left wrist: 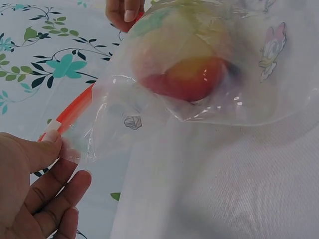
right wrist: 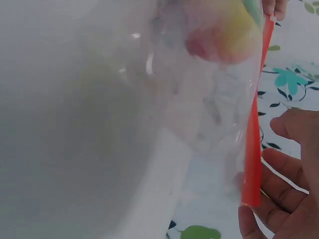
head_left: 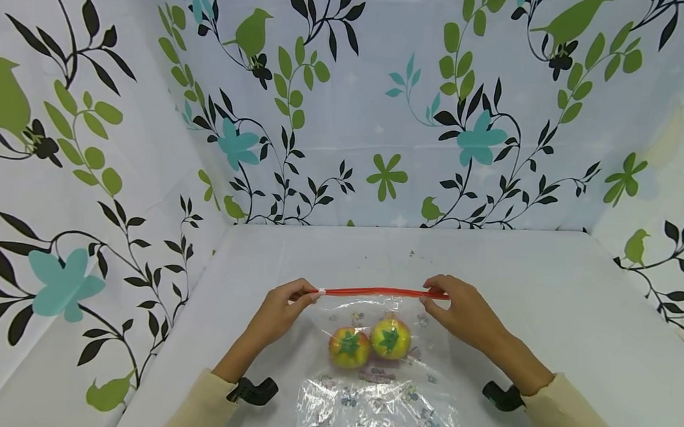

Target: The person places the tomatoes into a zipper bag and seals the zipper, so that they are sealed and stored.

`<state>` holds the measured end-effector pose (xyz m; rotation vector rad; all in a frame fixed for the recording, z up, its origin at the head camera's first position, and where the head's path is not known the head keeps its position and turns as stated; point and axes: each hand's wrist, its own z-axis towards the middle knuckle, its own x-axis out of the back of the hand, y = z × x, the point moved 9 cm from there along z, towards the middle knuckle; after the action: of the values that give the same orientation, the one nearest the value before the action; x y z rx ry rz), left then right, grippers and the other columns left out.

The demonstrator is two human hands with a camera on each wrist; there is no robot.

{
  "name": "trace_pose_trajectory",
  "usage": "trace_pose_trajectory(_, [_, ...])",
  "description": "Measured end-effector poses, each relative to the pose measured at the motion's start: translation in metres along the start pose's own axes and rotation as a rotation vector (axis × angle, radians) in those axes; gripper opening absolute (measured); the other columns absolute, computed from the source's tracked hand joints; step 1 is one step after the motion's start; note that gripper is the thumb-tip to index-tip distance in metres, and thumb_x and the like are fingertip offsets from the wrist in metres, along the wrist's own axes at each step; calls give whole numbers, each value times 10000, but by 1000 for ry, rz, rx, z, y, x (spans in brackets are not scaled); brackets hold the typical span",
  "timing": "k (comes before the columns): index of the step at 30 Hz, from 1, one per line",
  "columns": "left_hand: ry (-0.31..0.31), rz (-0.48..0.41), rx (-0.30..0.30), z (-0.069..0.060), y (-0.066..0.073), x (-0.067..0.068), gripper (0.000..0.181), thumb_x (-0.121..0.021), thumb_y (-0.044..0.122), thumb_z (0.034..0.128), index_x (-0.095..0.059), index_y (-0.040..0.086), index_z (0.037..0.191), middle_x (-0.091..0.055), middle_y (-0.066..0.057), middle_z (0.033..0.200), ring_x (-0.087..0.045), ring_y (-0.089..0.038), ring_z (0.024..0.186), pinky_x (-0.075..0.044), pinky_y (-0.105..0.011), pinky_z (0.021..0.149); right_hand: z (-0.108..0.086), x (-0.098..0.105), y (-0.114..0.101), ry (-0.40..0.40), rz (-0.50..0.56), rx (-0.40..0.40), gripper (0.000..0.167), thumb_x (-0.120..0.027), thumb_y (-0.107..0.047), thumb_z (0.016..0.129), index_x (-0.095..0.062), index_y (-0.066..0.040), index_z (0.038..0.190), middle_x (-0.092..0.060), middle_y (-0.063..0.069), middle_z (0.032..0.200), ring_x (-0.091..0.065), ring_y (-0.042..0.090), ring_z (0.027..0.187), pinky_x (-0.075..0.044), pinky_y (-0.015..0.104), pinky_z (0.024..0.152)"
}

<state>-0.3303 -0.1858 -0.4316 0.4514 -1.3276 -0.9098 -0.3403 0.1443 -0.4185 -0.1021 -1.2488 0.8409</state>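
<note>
A clear zip bag (head_left: 380, 399) with a red zip strip (head_left: 372, 292) and small printed figures lies toward me. Inside are two round red-and-yellow fruits, tomato-like, with green star-shaped tops: the left fruit (head_left: 349, 348) and the right fruit (head_left: 390, 338) sit side by side. My left hand (head_left: 277, 309) pinches the strip's left end at the white slider (left wrist: 53, 125); its other fingers hang loose. At the strip's right end is my right hand (head_left: 470, 313). In the right wrist view its fingers touch behind the strip, while the thumb (right wrist: 285, 124) stands apart from it.
The white table (head_left: 549, 285) runs back to a hanging cloth (head_left: 394, 132) patterned with leaves, birds and flowers, which also covers both sides. Black wrist bands (head_left: 255, 391) show at both sleeves.
</note>
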Motion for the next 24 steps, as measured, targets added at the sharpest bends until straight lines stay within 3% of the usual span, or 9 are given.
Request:
trace_pose_trajectory(5, [21, 20, -22, -1, 3, 1, 137, -680, 300, 1044, -758, 188, 1050, -776, 65, 998, -689, -126, 980, -550, -412, 900, 27, -16, -48, -70, -38, 121, 365, -812, -264, 946, -715, -105, 1260, -749, 79, 1216, -710, 268, 1101, -568, 524, 976])
trace_pose_trajectory(11, [26, 32, -60, -1, 6, 1, 197, -661, 298, 1055, -766, 139, 1104, -792, -28, 1034, -710, -151, 1011, -541, -490, 986, 54, -40, -103, -237, -23, 209, 361, -743, -283, 1006, -702, -103, 1316, -740, 64, 1207, -689, 272, 1129, -567, 468, 977])
trace_pose_trajectory(16, [28, 34, -66, -3, 8, 3, 162, -659, 287, 1058, -776, 191, 1115, -789, -33, 1079, -707, -165, 1027, -539, -511, 1000, 70, -58, -132, -324, 16, 245, 349, -719, -275, 1023, -702, -86, 1316, -748, 79, 1197, -700, 269, 1120, -581, 412, 950])
trace_pose_trajectory(24, [21, 32, -96, -3, 14, 3, 104, -678, 210, 1048, -762, 199, 1108, -783, 8, 1035, -710, -147, 980, -560, -529, 967, 82, -79, -162, -339, -41, 326, 276, -732, -248, 1012, -744, -76, 1228, -758, 34, 1076, -696, 191, 968, -588, 330, 840])
